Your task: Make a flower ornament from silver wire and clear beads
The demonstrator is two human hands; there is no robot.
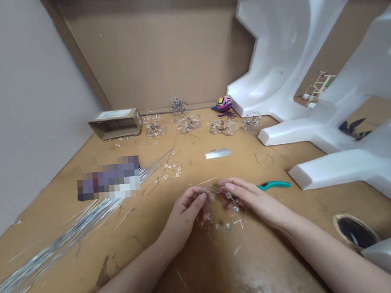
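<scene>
Between my two hands hangs a ring of thin wire strung with several clear beads [228, 226]. My left hand [190, 208] pinches its left side between thumb and fingers. At the other side, my right hand [245, 197] is closed on the wire near a bead, its thumb and fingertips together. Loose wire ends stick out below the ring and above the hands. Just beyond my right hand lies a teal-handled tool [275, 184], its head hidden behind the hand. Several clear beads on wire [172, 169] lie on the table beyond my left hand.
A long bundle of metal wires [87, 225] crosses the left side. Wire-and-bead pieces [189, 123], a cardboard box [115, 125] and a colourful object [224, 103] stand at the back. Short wires [218, 153] lie mid-table. White moulded forms [334, 168] and a dark hole [355, 231] are on the right.
</scene>
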